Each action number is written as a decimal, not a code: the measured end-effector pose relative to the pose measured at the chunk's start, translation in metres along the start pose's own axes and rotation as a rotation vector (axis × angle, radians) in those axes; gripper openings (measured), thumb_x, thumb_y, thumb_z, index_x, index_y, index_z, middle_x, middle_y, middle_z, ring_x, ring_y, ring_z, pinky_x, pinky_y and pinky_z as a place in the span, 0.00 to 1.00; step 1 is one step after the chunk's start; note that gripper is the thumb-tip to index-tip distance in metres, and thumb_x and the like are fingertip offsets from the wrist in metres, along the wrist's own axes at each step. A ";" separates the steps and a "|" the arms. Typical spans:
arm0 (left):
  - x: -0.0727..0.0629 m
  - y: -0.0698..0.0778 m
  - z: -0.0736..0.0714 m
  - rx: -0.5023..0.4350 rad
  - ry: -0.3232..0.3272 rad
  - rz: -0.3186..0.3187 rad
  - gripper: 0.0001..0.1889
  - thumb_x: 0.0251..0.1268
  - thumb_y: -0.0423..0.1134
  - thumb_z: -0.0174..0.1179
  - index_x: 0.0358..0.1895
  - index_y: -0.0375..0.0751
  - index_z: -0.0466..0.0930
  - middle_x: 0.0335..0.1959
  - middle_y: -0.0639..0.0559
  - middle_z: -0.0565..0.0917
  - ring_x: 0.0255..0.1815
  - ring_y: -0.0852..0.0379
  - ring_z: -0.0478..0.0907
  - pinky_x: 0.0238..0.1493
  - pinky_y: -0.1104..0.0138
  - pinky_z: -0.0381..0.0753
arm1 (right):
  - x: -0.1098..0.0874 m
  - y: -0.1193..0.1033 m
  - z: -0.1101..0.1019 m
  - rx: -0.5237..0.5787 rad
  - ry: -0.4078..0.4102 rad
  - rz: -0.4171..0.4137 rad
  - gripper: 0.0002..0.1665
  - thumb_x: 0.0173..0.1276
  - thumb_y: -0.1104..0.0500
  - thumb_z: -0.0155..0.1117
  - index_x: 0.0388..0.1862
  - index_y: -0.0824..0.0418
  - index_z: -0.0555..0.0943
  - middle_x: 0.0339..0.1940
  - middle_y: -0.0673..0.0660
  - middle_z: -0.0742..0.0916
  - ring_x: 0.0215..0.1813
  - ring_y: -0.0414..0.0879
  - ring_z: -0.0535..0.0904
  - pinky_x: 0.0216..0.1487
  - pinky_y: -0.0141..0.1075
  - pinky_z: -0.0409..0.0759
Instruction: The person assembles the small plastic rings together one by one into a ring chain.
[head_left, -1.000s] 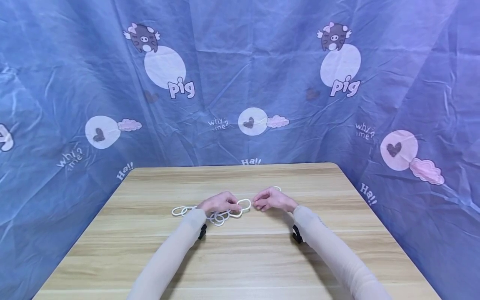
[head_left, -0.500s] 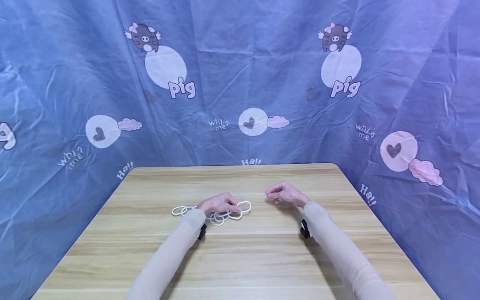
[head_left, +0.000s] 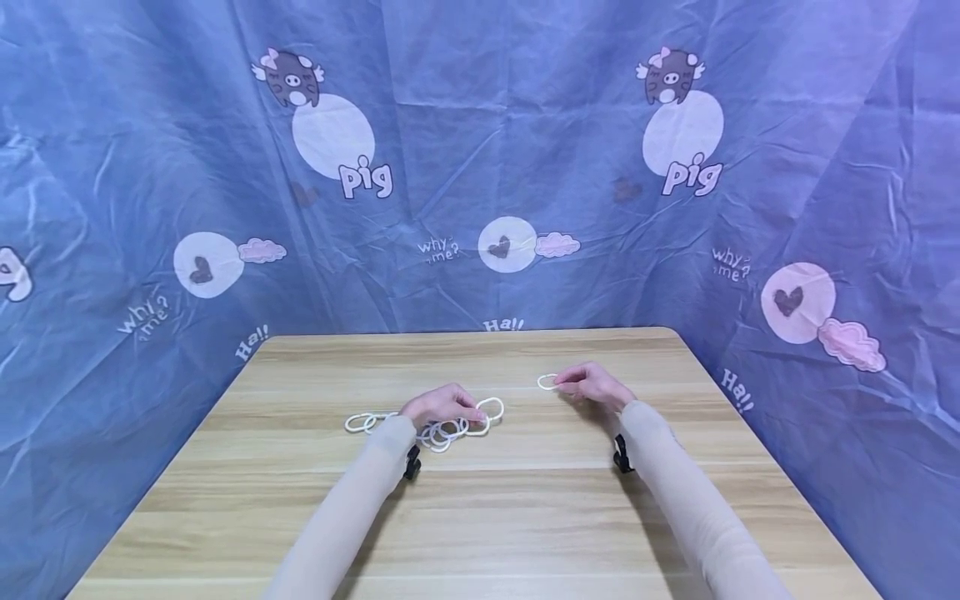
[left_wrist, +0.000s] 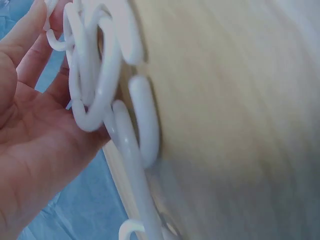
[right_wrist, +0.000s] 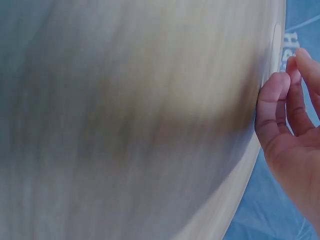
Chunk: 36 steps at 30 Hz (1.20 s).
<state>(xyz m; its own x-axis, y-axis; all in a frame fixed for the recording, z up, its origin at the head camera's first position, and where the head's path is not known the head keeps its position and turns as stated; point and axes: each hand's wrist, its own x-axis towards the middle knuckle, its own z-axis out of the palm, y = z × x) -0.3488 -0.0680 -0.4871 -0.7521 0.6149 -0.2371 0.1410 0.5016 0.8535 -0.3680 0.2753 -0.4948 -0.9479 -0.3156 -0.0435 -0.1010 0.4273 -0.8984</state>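
My left hand pinches a link of a white plastic chain between thumb and fingertips. Several oval links of this chain lie bunched beside the palm in the left wrist view, and some trail off to the left of the hand. One link stands out to the right of the fingertips. Farther right, my right hand has its curled fingertips at the right end of a separate white chain link. In the right wrist view that link is partly hidden behind the fingers.
All of this is on a light wooden table. A blue printed curtain hangs behind the table and along both sides. Dark wrist straps show under the sleeves.
My right hand has moved away from the chain, right and slightly back, to the separate link, which now shows left of its fingertips. The left hand has stayed nearly still, holding the chain.
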 end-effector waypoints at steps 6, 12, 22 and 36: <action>-0.002 0.001 0.000 -0.006 0.009 -0.018 0.10 0.60 0.46 0.68 0.37 0.43 0.89 0.28 0.49 0.88 0.22 0.61 0.78 0.26 0.71 0.77 | 0.000 0.005 -0.007 -0.023 0.004 0.038 0.15 0.66 0.70 0.62 0.51 0.74 0.81 0.30 0.54 0.85 0.26 0.40 0.73 0.26 0.29 0.72; 0.000 0.003 0.001 0.015 0.005 -0.015 0.11 0.60 0.47 0.68 0.37 0.44 0.89 0.29 0.49 0.88 0.23 0.61 0.78 0.28 0.70 0.78 | -0.002 0.002 -0.005 -0.081 -0.013 0.006 0.16 0.65 0.71 0.61 0.52 0.74 0.80 0.32 0.59 0.84 0.27 0.40 0.72 0.28 0.29 0.72; -0.002 0.000 0.000 0.041 0.007 -0.003 0.12 0.60 0.49 0.68 0.36 0.43 0.89 0.28 0.49 0.87 0.24 0.61 0.78 0.29 0.70 0.78 | 0.002 -0.003 0.006 -0.213 0.013 -0.001 0.19 0.65 0.69 0.62 0.55 0.73 0.79 0.40 0.63 0.85 0.31 0.41 0.74 0.32 0.30 0.73; -0.003 -0.001 0.001 0.041 0.018 0.005 0.12 0.60 0.48 0.68 0.36 0.43 0.89 0.26 0.52 0.86 0.24 0.61 0.78 0.29 0.69 0.78 | 0.001 -0.001 0.007 -0.281 0.023 -0.029 0.08 0.60 0.67 0.71 0.38 0.69 0.86 0.35 0.59 0.88 0.34 0.40 0.76 0.38 0.30 0.72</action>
<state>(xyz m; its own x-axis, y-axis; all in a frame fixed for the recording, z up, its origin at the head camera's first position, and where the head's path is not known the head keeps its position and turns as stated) -0.3462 -0.0692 -0.4879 -0.7625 0.6069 -0.2241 0.1708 0.5230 0.8350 -0.3664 0.2687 -0.4975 -0.9495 -0.3136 -0.0065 -0.2053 0.6372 -0.7429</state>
